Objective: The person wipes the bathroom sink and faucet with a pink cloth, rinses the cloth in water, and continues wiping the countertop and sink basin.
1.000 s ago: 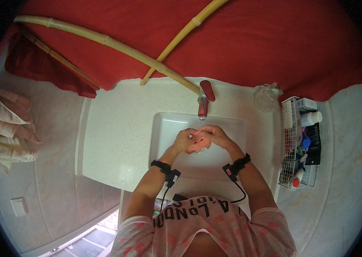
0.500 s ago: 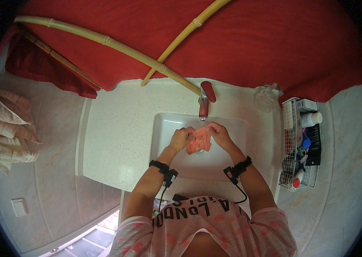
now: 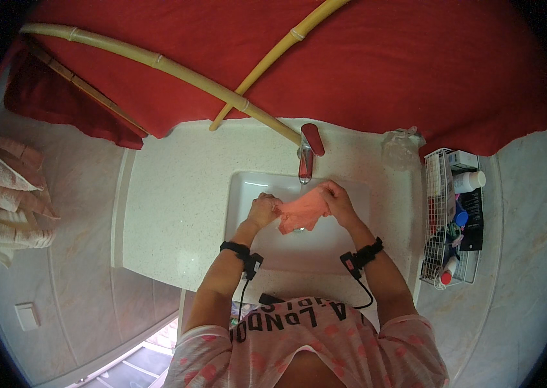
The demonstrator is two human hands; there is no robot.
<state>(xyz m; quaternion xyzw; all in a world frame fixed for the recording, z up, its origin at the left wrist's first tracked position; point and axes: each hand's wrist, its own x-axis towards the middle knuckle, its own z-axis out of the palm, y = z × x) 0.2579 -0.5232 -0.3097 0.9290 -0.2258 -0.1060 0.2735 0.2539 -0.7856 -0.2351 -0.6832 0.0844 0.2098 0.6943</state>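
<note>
A small coral-coloured cloth (image 3: 304, 211) is stretched between my two hands above the white sink (image 3: 293, 252). My left hand (image 3: 265, 209) is closed on its left end, and my right hand (image 3: 340, 202) pinches its upper right corner. The cloth's lower edge hangs loose and partly covers the drain. Just beyond it stands a tap (image 3: 306, 161) with a red handle; no running water can be made out.
Bamboo poles (image 3: 215, 77) lie across a red cloth (image 3: 428, 58) behind the pale counter (image 3: 170, 207). At the right are a clear plastic bag (image 3: 401, 149) and a white wire basket (image 3: 438, 216) with bottles. Towels (image 3: 8, 181) hang at the far left.
The coral cloth, bunched before, is now spread wider. My left hand has shifted left, my right hand slightly right, both still holding it.
</note>
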